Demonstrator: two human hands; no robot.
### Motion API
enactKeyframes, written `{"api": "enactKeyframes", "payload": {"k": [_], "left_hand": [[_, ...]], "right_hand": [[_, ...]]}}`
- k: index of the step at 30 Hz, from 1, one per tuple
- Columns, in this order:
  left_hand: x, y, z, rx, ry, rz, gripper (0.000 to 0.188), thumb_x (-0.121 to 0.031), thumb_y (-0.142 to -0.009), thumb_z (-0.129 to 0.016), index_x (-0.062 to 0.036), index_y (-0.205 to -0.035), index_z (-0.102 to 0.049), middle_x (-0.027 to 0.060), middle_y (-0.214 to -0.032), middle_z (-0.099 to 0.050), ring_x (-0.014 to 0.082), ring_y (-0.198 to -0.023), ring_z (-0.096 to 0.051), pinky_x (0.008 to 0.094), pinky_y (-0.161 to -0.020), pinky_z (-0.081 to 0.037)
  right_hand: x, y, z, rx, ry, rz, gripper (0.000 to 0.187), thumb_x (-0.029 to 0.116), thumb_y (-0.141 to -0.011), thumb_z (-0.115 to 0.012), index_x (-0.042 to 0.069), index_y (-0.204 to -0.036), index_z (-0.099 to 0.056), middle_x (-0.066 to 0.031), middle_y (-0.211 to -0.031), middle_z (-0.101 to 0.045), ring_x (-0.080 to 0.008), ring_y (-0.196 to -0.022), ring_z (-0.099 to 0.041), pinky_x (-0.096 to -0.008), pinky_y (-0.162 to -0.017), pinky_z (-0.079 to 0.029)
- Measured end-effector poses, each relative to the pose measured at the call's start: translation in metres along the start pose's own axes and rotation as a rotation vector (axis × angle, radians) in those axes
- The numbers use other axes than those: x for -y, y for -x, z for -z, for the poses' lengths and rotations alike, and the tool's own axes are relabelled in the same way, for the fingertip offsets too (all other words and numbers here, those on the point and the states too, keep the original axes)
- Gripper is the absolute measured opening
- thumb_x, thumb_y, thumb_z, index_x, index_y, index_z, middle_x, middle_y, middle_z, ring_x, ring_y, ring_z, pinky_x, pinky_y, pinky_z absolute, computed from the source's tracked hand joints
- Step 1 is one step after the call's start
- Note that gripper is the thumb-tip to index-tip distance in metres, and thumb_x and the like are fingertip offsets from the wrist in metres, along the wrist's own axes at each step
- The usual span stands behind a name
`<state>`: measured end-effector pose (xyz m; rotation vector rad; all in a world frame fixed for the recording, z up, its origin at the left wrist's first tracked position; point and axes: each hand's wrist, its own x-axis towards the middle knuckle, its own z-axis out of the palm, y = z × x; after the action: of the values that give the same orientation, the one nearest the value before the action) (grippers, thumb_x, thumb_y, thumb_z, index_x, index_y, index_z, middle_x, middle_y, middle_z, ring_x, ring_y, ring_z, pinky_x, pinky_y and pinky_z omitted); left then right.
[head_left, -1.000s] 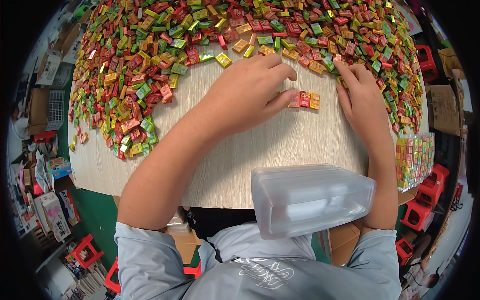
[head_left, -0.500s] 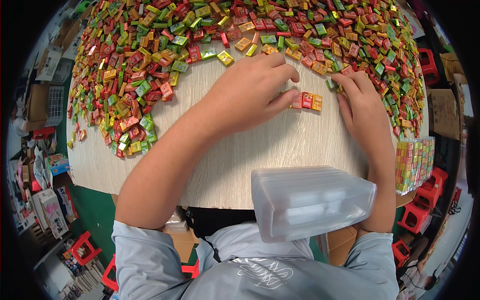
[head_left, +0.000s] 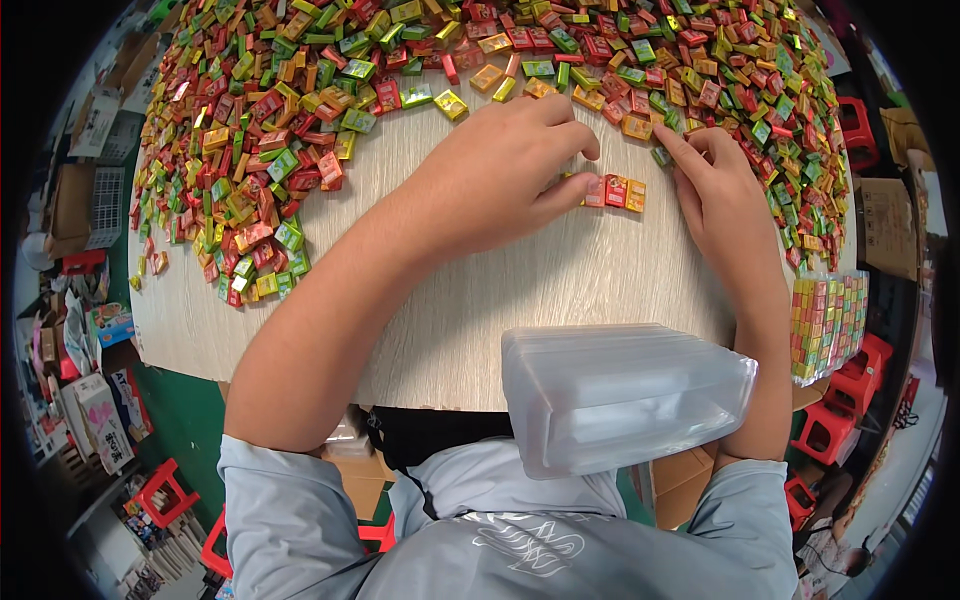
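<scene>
My left hand (head_left: 515, 170) is curled over the table at the left end of a short row of small boxes (head_left: 617, 192). Its thumb and fingers close round that end, and the rest of the row is hidden under them. Red and orange-yellow faces show at the right end. To the right, my right hand (head_left: 725, 185) has its fingers apart, with the index finger stretched to an orange box (head_left: 637, 128) at the edge of the pile. A small green box (head_left: 661, 156) lies just below that fingertip.
A large pile of red, green, yellow and orange boxes (head_left: 270, 120) curves round the far side of the wooden table (head_left: 470, 320). Nested clear plastic trays (head_left: 630, 400) stand at the near edge by my right forearm. Clear packs filled with boxes (head_left: 828, 325) stand at the right edge.
My right hand has shifted up and left, its index finger moving from beside the green box to the orange one. My left hand stays at the row.
</scene>
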<state>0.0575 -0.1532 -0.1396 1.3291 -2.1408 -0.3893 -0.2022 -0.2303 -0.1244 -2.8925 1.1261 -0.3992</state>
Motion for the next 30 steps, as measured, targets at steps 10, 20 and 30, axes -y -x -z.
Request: {"api": "enactKeyframes", "payload": {"k": [10,20,30], "left_hand": [[-0.001,0.0,0.002,0.039,0.005,0.001,0.022,-0.021,-0.097,-0.071,-0.0028,-0.11,-0.069,0.0141,-0.104,-0.063,0.0336,-0.098,-0.064,0.0448,-0.084,-0.052],[-0.001,-0.001,0.001,0.058,0.016,0.01,0.022,-0.02,-0.097,-0.071,-0.0031,-0.112,-0.069,0.0144,-0.106,-0.061,0.0339,-0.1,-0.063,0.0451,-0.086,-0.051],[0.0,0.002,0.0,0.045,-0.011,0.011,0.024,-0.023,-0.096,-0.073,-0.004,-0.111,-0.069,0.0142,-0.107,-0.062,0.034,-0.102,-0.063,0.0448,-0.088,-0.051]], "right_hand": [[-0.008,0.018,0.031,0.192,-0.267,-0.027,0.044,-0.001,-0.092,-0.069,0.009,-0.135,-0.064,-0.0144,-0.11,-0.06,-0.0325,-0.094,-0.066,-0.042,-0.083,-0.055],[0.006,0.021,0.018,0.136,-0.405,-0.22,0.049,0.009,-0.094,-0.075,0.006,-0.14,-0.057,-0.0096,-0.116,-0.058,-0.0136,-0.072,-0.054,-0.0274,-0.071,-0.05],[-0.003,0.019,0.016,0.141,-0.31,-0.243,0.035,0.01,-0.095,-0.073,0.002,-0.128,-0.063,-0.008,-0.117,-0.059,-0.0162,-0.074,-0.056,-0.0301,-0.071,-0.049]]}}
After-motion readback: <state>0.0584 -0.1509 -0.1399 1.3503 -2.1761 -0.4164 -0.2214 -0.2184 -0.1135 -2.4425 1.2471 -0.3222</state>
